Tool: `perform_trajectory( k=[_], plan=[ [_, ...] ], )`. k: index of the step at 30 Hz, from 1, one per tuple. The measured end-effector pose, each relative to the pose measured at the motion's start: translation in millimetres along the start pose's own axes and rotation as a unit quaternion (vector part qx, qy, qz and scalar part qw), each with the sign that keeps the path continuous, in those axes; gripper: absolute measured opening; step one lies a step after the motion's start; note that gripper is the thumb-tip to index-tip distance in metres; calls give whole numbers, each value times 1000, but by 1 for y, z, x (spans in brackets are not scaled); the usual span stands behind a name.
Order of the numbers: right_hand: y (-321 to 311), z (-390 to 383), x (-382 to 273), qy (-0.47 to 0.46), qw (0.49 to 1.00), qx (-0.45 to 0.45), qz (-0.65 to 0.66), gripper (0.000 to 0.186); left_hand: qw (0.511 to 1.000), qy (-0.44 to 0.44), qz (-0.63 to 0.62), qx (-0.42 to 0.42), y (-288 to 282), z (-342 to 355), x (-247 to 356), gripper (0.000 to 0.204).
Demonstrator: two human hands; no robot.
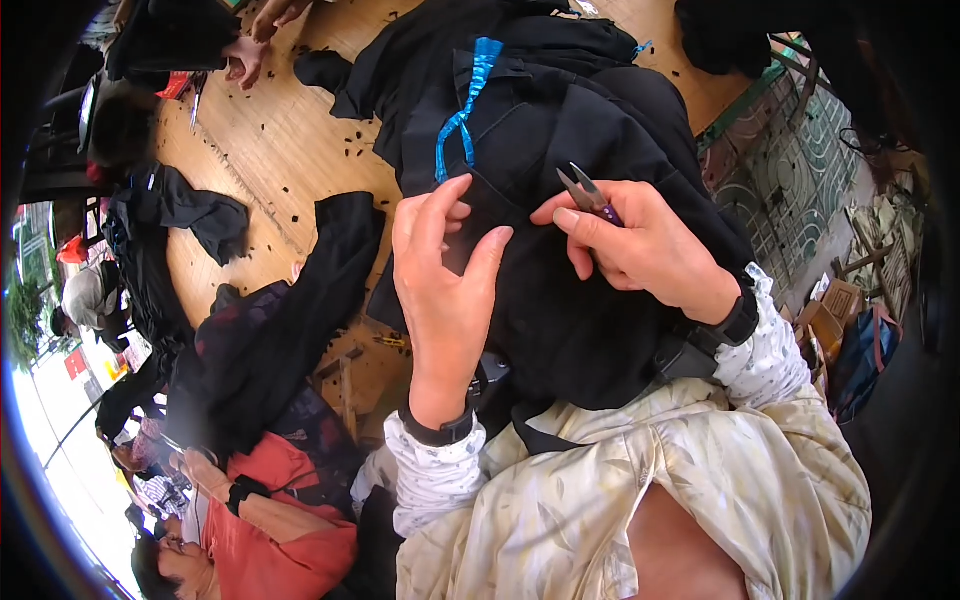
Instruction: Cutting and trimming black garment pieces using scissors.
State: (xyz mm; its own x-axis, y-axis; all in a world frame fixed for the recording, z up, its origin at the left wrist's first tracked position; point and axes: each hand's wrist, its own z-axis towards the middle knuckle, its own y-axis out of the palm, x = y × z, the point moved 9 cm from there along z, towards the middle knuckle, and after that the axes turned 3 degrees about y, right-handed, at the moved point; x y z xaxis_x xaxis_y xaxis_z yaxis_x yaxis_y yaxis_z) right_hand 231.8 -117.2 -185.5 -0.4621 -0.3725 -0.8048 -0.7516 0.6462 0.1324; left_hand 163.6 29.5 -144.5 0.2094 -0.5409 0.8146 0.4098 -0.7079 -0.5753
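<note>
Black garments (575, 330) lie piled over the table and in front of me, with a crumpled blue ribbon (470, 105) on top. My left hand (445, 265) is over the dark cloth, just below the ribbon, its fingers curved and apart with nothing visible between them. My right hand (650, 245) grips small thread snips (600, 200) with a purple handle, blades pointing up-left above the cloth, a short distance to the right of my left hand.
The wooden table (210, 160) carries more black cloth and dark scraps. A co-worker's hand (245, 60) is at the top left; a person in a red top (290, 540) works with dark cloth at the lower left. Cardboard (835, 310) and bags sit at the right, beside tiled floor.
</note>
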Motion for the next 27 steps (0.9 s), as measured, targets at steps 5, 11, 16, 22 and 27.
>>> perform_trajectory(
  k=[5,11,16,22,27],
  plan=[
    [2,-2,10,44,998,-8,41,26,999,8,40,-6,1,3,-3,52],
    [3,-2,12,17,999,-14,49,27,999,33,33,6,2,1,1,44],
    [5,-1,10,10,999,-18,42,26,995,95,24,27,-3,-4,1,26],
    [6,0,8,3,999,-20,27,26,973,170,153,26,-2,-7,12,18],
    [6,-4,1,-14,999,-23,41,33,983,146,104,41,-2,-8,12,11]
  ],
)
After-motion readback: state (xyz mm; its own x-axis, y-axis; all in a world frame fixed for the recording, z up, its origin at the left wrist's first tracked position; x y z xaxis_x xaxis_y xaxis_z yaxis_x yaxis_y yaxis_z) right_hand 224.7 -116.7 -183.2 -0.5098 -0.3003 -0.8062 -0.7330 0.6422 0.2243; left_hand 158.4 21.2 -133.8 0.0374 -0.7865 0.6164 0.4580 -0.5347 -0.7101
